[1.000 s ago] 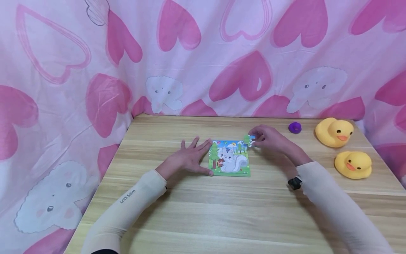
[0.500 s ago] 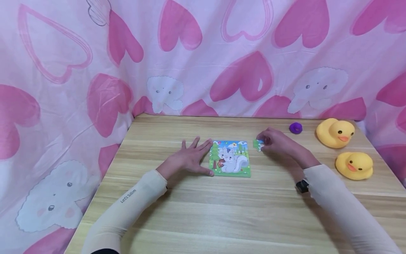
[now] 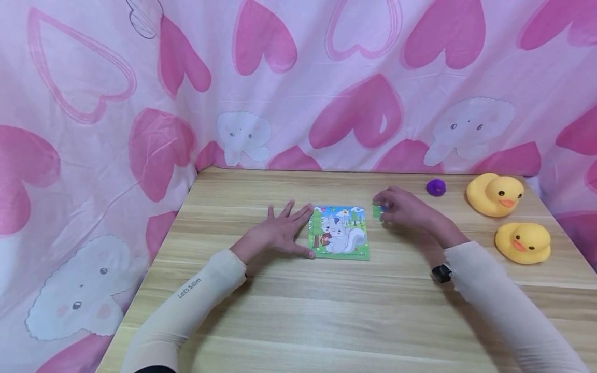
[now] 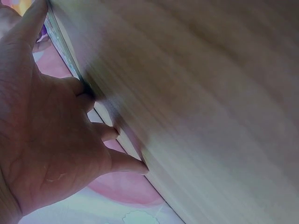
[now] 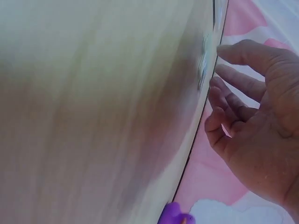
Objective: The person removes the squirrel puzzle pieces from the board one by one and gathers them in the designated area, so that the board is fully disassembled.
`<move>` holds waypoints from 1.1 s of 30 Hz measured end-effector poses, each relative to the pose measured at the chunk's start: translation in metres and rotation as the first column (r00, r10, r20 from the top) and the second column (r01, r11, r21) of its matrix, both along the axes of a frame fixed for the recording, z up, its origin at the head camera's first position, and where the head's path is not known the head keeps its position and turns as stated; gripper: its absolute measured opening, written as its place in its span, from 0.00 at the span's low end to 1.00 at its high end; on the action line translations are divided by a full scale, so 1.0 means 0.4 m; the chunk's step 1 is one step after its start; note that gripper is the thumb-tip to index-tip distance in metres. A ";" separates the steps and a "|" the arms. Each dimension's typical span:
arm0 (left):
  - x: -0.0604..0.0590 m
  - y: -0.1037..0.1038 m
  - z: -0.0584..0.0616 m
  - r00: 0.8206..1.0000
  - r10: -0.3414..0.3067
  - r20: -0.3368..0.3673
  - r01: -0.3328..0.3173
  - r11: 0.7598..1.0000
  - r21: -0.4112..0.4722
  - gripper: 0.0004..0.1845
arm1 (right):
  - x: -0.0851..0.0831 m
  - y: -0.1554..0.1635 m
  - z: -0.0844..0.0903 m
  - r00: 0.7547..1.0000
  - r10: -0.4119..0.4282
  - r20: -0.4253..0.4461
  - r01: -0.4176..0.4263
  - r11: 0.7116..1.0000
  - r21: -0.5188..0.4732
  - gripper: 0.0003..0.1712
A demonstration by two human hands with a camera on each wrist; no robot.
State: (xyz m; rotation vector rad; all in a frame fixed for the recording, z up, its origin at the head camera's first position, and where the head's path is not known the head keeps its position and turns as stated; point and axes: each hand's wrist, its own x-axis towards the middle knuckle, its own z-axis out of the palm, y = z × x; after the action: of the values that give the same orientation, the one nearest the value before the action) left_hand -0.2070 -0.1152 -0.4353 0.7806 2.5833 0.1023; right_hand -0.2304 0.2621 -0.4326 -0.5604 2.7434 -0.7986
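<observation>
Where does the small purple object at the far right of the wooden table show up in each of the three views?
Head: the small purple object lies near the table's far edge, between the right hand and the upper yellow rubber duck.
Left wrist: a purple speck near the top left corner may be it; too blurred to tell.
Right wrist: at the bottom edge, below the right hand.
Shared landmark: the wooden table.

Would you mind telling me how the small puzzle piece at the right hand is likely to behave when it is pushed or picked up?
The puzzle piece looks thin and flat, so it would probably slide on the smooth table rather than roll. It seems tiny beside the right hand, so it is likely very light. Lying flat, it may be awkward to lift without catching an edge.
</observation>
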 end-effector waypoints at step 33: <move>-0.004 0.002 -0.001 1.000 -0.006 -0.010 0.005 1.000 -0.012 0.68 | 0.012 -0.252 0.018 0.986 0.163 -0.021 -0.159 0.979 0.125 0.34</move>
State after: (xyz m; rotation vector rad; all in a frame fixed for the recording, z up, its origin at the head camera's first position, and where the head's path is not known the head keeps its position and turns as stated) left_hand -0.2087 -0.1144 -0.4355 0.7859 2.5885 0.0821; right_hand -0.2258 0.1612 -0.4255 -0.7633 2.7090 -0.5830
